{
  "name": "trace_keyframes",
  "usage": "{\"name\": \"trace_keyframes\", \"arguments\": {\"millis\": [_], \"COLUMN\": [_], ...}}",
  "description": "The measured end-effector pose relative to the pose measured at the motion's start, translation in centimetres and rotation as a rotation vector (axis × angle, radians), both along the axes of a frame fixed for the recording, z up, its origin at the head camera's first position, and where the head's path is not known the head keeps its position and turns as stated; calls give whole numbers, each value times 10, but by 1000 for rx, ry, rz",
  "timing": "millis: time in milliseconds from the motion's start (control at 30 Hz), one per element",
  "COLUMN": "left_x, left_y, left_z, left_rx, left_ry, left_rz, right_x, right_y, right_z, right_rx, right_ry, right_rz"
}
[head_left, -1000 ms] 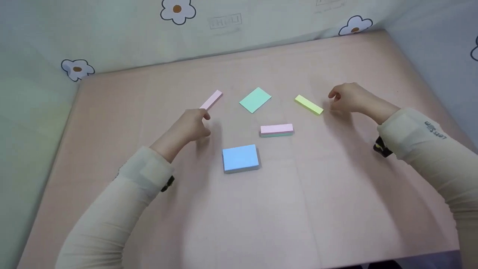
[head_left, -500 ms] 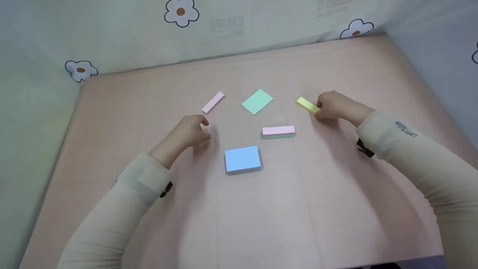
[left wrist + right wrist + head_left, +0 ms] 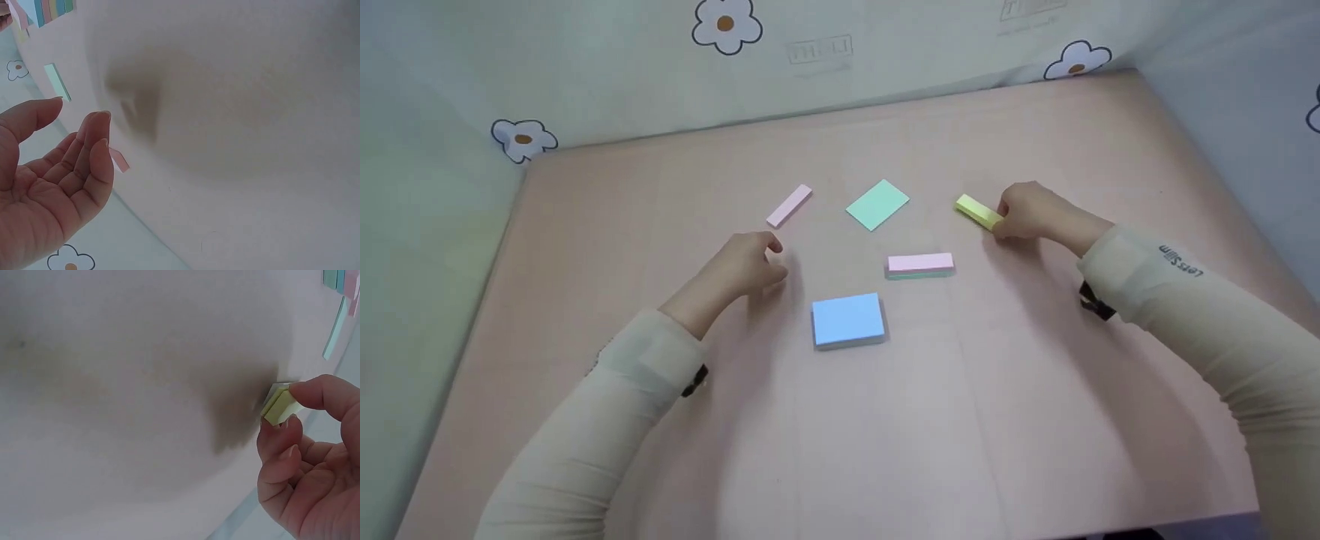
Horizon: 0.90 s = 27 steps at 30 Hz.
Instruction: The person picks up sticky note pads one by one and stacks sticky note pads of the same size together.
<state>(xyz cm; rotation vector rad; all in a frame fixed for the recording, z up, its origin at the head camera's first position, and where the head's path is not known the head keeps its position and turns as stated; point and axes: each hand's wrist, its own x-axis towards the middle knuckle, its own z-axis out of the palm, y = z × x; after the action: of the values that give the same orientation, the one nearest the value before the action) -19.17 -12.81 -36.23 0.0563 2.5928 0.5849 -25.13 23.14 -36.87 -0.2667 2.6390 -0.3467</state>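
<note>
My right hand (image 3: pixel 1031 211) pinches the near end of a narrow yellow sticky-note pad (image 3: pixel 976 211) between thumb and fingertips. In the right wrist view the pad (image 3: pixel 283 406) looks layered, with a pale underside, tilted between the fingertips. My left hand (image 3: pixel 742 264) hovers over the table with fingers loosely bent and a gap between thumb and fingers, holding nothing. Just beyond it lies a narrow pink sticky-note pad (image 3: pixel 789 206), partly hidden behind the fingers in the left wrist view. A light green rectangular sticky-note pad (image 3: pixel 877 205) lies between the two narrow pads.
A blue-topped stack of sticky-note pads (image 3: pixel 847 320) sits near the middle of the pink-covered table (image 3: pixel 885 450). Behind it to the right is a narrow stack (image 3: pixel 920 264), pink over green. Flower-printed cloth walls (image 3: pixel 622 75) rise at the back and sides.
My right hand has moved left and taken hold of the yellow pad's near end. The left hand has drawn slightly back from the pink pad, which lies fully in sight.
</note>
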Motion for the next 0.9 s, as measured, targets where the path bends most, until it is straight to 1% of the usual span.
{"name": "trace_keyframes", "arguments": {"millis": [167,267,367,500,600,667,767,900], "left_x": [-1,0,0,2,2,2,2,2], "left_y": [-1,-1,-2,-3,-2,-2,-1,0], "left_z": [0,-1,-1,0,0,-1,0,-1], "left_rx": [5,11,6,-5,-11,-12,-11,-16], "left_ry": [2,2,10,25,21,13,2,-5], "left_rz": [6,10,-8,-34,-30,-22,-8,3], "right_x": [0,0,1,2,3,3,4,7], "right_y": [2,4,7,13,17,18,19,17], "right_z": [2,3,4,6,6,4,2,2], "right_rx": [-11,3,29,82,139,177,202,214], "right_ry": [-25,-26,-6,20,34,49,85,104], "right_rz": [5,51,145,332,469,525,557,551]}}
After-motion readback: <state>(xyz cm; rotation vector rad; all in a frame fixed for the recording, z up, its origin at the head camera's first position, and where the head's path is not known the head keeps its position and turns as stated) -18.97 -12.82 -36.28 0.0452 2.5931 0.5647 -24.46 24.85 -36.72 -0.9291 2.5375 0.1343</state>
